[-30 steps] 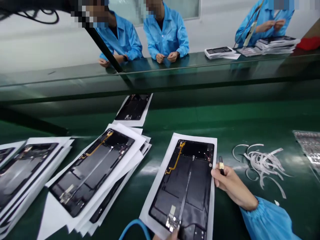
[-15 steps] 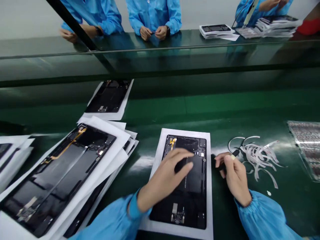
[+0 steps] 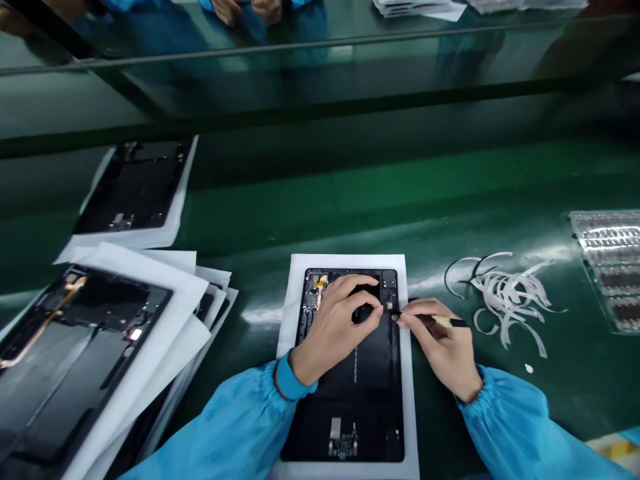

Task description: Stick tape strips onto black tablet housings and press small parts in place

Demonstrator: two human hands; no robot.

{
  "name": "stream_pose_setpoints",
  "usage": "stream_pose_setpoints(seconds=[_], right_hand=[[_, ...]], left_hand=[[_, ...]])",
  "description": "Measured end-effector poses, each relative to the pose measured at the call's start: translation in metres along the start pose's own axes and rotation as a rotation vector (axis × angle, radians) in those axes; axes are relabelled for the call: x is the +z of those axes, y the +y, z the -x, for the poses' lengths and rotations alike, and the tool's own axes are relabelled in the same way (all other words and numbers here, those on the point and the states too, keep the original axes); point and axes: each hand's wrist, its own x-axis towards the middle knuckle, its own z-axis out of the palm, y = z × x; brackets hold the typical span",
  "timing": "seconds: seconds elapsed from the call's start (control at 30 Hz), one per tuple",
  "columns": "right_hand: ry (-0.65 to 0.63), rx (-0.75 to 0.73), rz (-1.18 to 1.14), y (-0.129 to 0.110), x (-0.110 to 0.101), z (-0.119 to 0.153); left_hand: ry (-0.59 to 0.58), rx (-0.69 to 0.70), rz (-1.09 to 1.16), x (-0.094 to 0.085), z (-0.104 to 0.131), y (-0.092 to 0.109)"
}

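Observation:
An opened black tablet housing (image 3: 370, 400) lies on a white sheet (image 3: 411, 427), its small circuit board (image 3: 343, 440) showing near the bottom. Over its upper part is my left hand (image 3: 337, 323), thumb and index finger curved toward each other near the upper right corner; whether anything is between the tips cannot be made out. My right hand (image 3: 443, 347) is at the housing's right edge, pinching a thin pen-like tool (image 3: 445, 321) with a dark end, its tip close to my left fingertips.
Stacked housings with white sheets (image 3: 165, 373) fill the left side, another housing (image 3: 135, 187) behind them. Right of my hands lie curled white strips (image 3: 513, 293) and a clear tray of small parts (image 3: 615, 267). Another person's hands (image 3: 247, 10) show beyond the ledge.
My right hand has moved left onto the housing's edge, with the tool now pointing left. My left thumb and index finger have come closer together. The view has tilted down and shifted right.

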Motion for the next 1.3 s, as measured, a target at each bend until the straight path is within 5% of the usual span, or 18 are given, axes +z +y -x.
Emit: stream_pose_setpoints(seconds=[1.3], right_hand=[[0.047, -0.080, 0.037, 0.0026, -0.0070, -0.0001]], left_hand=[[-0.054, -0.062, 0.046, -0.0038, -0.0044, 0.0028]])
